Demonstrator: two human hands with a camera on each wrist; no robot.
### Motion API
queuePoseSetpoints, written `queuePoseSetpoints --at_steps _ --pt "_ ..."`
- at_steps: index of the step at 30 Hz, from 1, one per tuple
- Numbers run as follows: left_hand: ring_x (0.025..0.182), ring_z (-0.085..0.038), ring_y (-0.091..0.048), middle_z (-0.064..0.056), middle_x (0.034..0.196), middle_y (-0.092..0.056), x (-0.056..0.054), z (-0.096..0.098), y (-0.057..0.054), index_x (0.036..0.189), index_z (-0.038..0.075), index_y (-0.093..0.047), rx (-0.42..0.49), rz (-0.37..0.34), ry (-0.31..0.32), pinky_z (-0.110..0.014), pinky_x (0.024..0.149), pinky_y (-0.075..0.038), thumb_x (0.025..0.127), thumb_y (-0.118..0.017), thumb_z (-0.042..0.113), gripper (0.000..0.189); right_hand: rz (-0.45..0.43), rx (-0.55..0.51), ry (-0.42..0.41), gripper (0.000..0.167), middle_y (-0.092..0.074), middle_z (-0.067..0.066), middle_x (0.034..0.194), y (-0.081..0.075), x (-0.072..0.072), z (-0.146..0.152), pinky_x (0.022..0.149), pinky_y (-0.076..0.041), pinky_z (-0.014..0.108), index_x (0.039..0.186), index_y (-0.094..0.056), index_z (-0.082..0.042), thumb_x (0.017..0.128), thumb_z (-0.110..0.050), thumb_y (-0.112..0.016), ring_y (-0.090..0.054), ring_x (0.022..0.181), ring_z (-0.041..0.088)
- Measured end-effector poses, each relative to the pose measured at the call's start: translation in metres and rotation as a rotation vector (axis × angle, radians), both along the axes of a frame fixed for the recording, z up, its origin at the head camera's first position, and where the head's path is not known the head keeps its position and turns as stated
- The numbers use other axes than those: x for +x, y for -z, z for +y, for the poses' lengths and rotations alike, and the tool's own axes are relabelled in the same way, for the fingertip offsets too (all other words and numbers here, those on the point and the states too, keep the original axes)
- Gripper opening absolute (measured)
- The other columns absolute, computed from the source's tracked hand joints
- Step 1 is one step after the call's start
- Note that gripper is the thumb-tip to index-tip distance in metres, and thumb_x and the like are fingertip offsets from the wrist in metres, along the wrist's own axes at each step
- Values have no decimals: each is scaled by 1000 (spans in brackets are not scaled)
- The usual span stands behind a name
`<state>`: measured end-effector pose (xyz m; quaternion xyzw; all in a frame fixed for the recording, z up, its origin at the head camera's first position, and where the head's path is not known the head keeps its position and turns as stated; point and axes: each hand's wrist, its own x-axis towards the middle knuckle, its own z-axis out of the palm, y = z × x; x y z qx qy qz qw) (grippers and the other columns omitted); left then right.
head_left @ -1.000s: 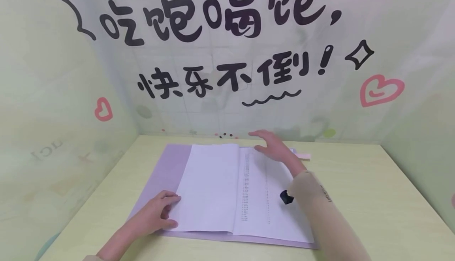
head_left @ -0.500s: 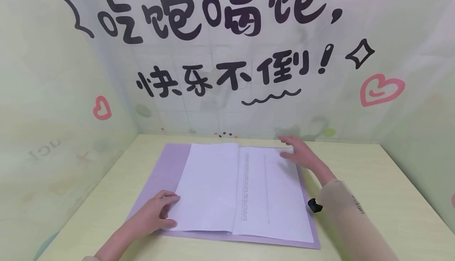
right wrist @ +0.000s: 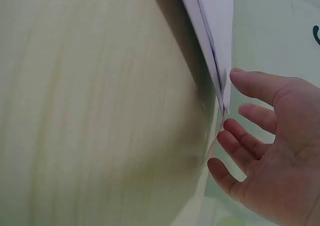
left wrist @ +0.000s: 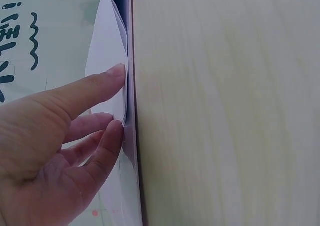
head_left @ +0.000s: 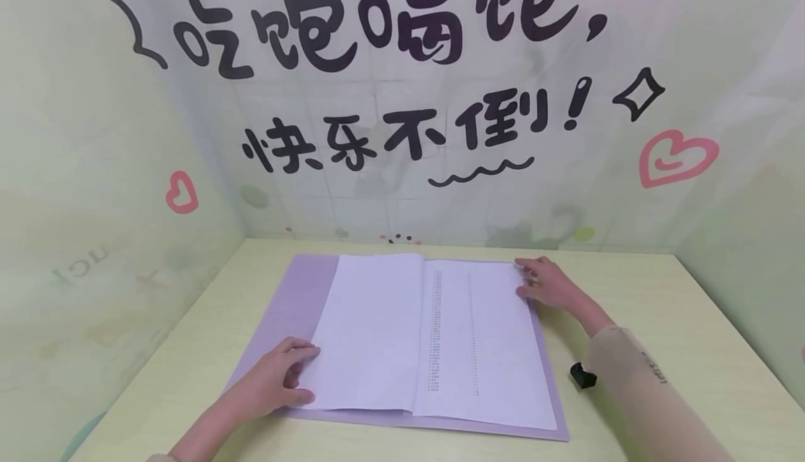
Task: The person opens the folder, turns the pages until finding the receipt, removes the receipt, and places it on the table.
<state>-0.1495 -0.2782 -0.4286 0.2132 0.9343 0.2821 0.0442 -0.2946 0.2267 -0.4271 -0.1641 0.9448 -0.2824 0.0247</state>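
An open purple folder [head_left: 286, 308] lies on the table, holding white sheets. Its left page [head_left: 371, 329] is blank, while the right page [head_left: 503, 350] bears columns of small print. At the lower left, my left hand [head_left: 273, 381] touches the left page's edge with thumb and fingers spread. The left wrist view has the thumb [left wrist: 95, 88] against the edges of the sheets. My right hand [head_left: 550, 284] is at the folder's upper right corner. In the right wrist view its fingers [right wrist: 240, 141] are apart and loosely bent near that corner; contact is hard to tell.
The pale wooden table [head_left: 666, 336] extends on both sides of the folder. Behind stands a printed cloth backdrop [head_left: 390, 203] with black lettering and pink hearts. A small black object [head_left: 583, 376] shows by the right sleeve [head_left: 648, 392].
My right hand has moved right from above the right page, then down to the folder's upper right corner. The left hand stays at the left page's edge.
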Motion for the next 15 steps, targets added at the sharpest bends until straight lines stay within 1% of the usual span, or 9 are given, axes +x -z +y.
queuePoseSetpoints --at_steps 3,6,10,15 --pt "79 5 -45 -17 127 -54 1 0 0 131 -8 -57 4 -3 5 -17 67 -47 75 -84 22 69 25 39 -34 64 -56 29 120 2 2 4 97 -44 59 141 -44 9 89 -18 -71 -50 114 43" --pt "80 4 -45 -17 126 -54 2 1 0 131 -8 -57 7 -7 11 -18 67 -47 75 -85 22 69 27 78 -47 65 -56 28 123 2 3 5 95 -43 63 140 -46 8 88 -21 -72 -49 116 45" --pt "80 4 -46 -17 127 -53 2 1 -1 131 -8 -57 8 -7 13 -18 67 -48 75 -85 22 69 7 108 -37 66 -53 29 128 3 3 6 94 -42 67 141 -47 4 88 -26 -73 -46 120 48" --pt "81 4 -46 -17 127 -53 1 1 -1 131 -8 -57 18 -7 14 -18 67 -48 75 -84 22 69 -8 118 -32 66 -48 34 131 5 -1 9 95 -40 69 140 -50 2 87 -30 -74 -43 122 53"
